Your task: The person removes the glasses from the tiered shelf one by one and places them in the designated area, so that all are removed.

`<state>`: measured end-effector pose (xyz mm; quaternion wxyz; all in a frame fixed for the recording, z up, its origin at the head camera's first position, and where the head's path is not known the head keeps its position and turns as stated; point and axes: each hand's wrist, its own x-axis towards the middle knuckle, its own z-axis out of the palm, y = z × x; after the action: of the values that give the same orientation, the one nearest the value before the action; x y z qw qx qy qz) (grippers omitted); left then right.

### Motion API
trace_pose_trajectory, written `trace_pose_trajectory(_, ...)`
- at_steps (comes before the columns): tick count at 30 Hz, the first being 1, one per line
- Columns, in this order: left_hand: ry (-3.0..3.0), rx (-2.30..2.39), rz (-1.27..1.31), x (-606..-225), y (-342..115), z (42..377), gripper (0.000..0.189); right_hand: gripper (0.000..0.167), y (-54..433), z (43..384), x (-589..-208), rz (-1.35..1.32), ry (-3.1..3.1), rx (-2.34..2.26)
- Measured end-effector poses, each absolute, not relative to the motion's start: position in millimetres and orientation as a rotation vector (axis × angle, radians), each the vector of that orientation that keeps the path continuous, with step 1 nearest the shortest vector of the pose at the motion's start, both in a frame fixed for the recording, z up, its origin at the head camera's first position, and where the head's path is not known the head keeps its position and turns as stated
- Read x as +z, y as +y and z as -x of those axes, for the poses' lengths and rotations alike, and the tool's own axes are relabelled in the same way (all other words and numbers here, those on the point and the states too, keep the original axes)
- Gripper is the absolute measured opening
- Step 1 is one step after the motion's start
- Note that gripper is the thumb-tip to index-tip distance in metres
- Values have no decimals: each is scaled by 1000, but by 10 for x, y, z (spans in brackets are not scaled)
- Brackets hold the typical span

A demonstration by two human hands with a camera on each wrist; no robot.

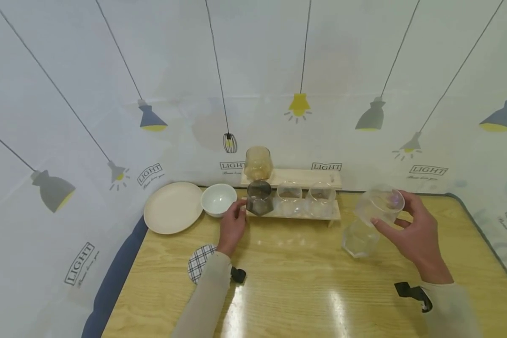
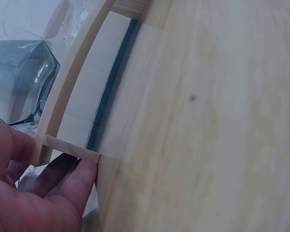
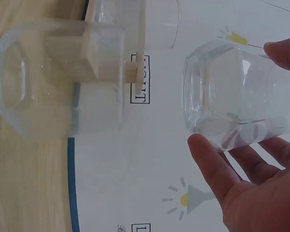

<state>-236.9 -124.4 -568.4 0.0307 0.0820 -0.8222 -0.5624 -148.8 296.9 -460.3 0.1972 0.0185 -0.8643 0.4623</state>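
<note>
My right hand [image 1: 422, 234] holds a clear faceted glass [image 3: 232, 92], thumb and fingers on opposite sides. The glass is raised over a second clear glass [image 1: 360, 240] that stands on the table; the right wrist view shows a gap between them. My left hand [image 1: 231, 230] grips the left end of a two-step wooden rack [image 2: 70, 146]; part of its fingers is hidden by the rack. On the rack's lower step sit a smoky grey glass [image 1: 259, 199] and two clear glasses, one in the middle [image 1: 289, 199] and one on the right [image 1: 321, 201]. An amber glass [image 1: 257, 163] stands on the upper step.
A cream plate [image 1: 173, 209] and a white bowl [image 1: 218, 200] lie left of the rack. A checked round coaster [image 1: 200, 263] is partly under my left forearm. Behind the wooden table [image 1: 291, 281] hangs a white curtain [image 1: 262, 56] printed with lamps.
</note>
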Motion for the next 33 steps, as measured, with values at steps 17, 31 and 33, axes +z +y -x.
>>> trace_pose_trajectory(17, -2518, -1723, -222, -5685, -1213, 2346, 33, 76, 3503, 1220, -4995, 149, -2474, 1285)
trace_pose_trajectory(31, -2515, -1748, -253, -5655, -1218, 2341, 33, 86, 3594, 1158, -5335, 229, -2683, 1259)
trace_pose_trajectory(33, -2505, -1760, -252, -5661, -1201, 2340, 33, 88, 3612, 1148, -5370, 251, -2699, 1255)
